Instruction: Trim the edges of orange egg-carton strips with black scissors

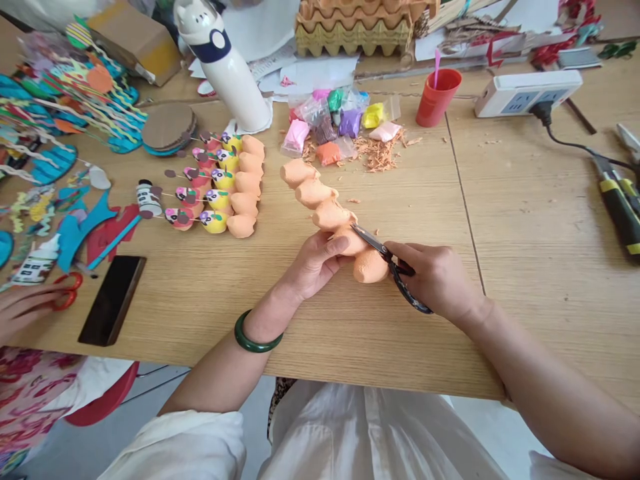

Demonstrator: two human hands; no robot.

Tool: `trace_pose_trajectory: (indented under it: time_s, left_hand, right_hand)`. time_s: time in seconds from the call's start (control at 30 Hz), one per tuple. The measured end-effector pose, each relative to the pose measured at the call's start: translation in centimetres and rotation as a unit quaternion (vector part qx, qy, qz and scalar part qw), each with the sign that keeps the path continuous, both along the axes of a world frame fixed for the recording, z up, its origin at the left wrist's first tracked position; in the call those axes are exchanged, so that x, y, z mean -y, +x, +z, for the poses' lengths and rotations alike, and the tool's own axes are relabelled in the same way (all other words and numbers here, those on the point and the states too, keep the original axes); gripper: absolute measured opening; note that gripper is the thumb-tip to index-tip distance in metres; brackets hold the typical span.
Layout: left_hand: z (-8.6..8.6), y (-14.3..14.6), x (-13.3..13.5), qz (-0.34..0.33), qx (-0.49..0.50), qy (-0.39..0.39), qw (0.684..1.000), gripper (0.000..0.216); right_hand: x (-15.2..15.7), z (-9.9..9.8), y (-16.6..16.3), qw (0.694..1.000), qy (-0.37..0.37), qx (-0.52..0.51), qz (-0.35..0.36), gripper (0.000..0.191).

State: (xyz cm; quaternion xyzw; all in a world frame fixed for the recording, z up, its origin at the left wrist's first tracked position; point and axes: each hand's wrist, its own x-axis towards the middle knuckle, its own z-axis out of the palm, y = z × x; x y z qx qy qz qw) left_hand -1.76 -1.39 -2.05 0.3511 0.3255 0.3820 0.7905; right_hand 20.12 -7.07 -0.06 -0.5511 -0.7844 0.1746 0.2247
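Observation:
A strip of orange egg-carton cups [327,207] slants across the table in front of me. My left hand [323,262] grips it near its lower end, thumb on top. In my right hand [434,277] is a pair of dark-handled scissors [371,239], fingers in the loops. The blades lie against the edge of the strip, near the cup beside my left thumb; I cannot tell whether they are fully closed. To the left stand rows of decorated red and yellow cups [214,220], with a row of plain orange cups [246,181] beside them.
Bagged coloured clay [350,122] and orange shavings [383,152] lie beyond the strip. Behind are a white bottle [235,87], a red cup [438,100] and a power strip [528,93]. Pliers [617,207] lie right. At left are a phone [113,300] and another person's hand [27,307] with red scissors [70,291].

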Motion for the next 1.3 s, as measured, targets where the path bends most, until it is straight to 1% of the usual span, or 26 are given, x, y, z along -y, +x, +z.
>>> trace_pose_trajectory:
  time_s: [0.07,0.13,0.23,0.27,0.33,0.4,0.47,0.5,0.57,0.6,0.73,0.87,0.93,0.97,1.03,1.1,1.17,1.23,1.3]
  left_hand:
    - [0.0,0.0,0.0,-0.004,0.006,-0.007,1.000,0.052]
    - [0.0,0.0,0.0,-0.010,0.008,-0.011,1.000,0.051]
    - [-0.1,-0.1,0.0,-0.017,0.009,-0.011,1.000,0.049]
    - [-0.1,-0.1,0.0,-0.019,0.010,-0.010,1.000,0.049]
    - [-0.2,-0.2,0.0,-0.021,0.012,-0.013,1.000,0.048]
    - [-0.2,-0.1,-0.1,-0.024,0.010,-0.015,1.000,0.045]
    - [-0.1,-0.1,-0.1,-0.027,0.007,-0.013,1.000,0.043]
    - [0.0,0.0,-0.1,-0.028,0.007,-0.012,1.000,0.042]
    - [0.2,0.1,-0.1,-0.029,0.006,-0.014,0.999,0.042]
    - [0.3,0.2,-0.1,-0.029,0.008,-0.017,0.999,0.043]
    - [0.4,0.2,-0.2,-0.007,0.016,-0.024,1.000,0.047]
    - [0.3,0.0,-0.3,0.035,0.001,-0.014,0.999,0.047]
    - [0.5,0.0,-0.2,0.046,-0.004,-0.008,0.999,0.047]
    - [0.5,0.0,-0.2,0.049,-0.005,-0.005,0.999,0.047]
    - [0.8,0.1,-0.1,0.055,-0.003,0.000,0.998,0.047]
    - [1.0,0.2,0.0,0.059,0.002,0.004,0.998,0.045]
    - [1.2,0.3,0.1,0.064,0.009,0.005,0.998,0.041]
    - [1.3,0.3,0.1,0.071,0.018,0.006,0.997,0.038]
    - [1.4,0.2,0.1,0.076,0.023,0.004,0.997,0.038]
  right_hand:
    - [-0.1,0.5,-0.2,0.992,-0.075,-0.098,0.005,0.022]
    - [-0.2,0.9,-0.3,0.976,-0.133,-0.173,0.010,0.025]
    - [-0.2,1.4,-0.6,0.951,-0.196,-0.241,-0.004,0.030]
    - [-0.3,1.5,-0.6,0.937,-0.226,-0.264,-0.011,0.031]
    - [-0.4,1.6,-0.4,0.895,-0.306,-0.324,-0.022,0.037]
    - [-0.7,1.5,-0.1,0.837,-0.388,-0.387,-0.019,0.044]
    - [-1.1,1.3,0.3,0.783,-0.449,-0.429,-0.004,0.048]
    - [-1.3,1.2,0.5,0.763,-0.472,-0.442,0.005,0.048]
    - [-1.6,1.1,0.8,0.735,-0.498,-0.459,0.017,0.047]
    - [-1.7,1.1,0.9,0.731,-0.500,-0.463,0.020,0.046]
    - [-1.7,1.1,1.2,0.751,-0.465,-0.468,0.014,0.045]
    - [-1.7,1.1,1.4,0.745,-0.436,-0.504,0.026,0.050]
    - [-1.7,1.2,1.5,0.762,-0.409,-0.500,0.032,0.055]
    - [-1.7,1.3,1.4,0.780,-0.391,-0.488,0.030,0.058]
    - [-1.5,1.6,1.3,0.830,-0.339,-0.442,0.009,0.057]
    - [-1.3,1.8,1.1,0.889,-0.267,-0.371,-0.035,0.051]
    - [-1.0,1.9,1.0,0.941,-0.183,-0.273,-0.078,0.043]
    - [-0.7,1.6,0.9,0.977,-0.098,-0.159,-0.104,0.037]
    - [-0.6,0.9,0.7,0.991,-0.021,-0.056,-0.120,0.032]
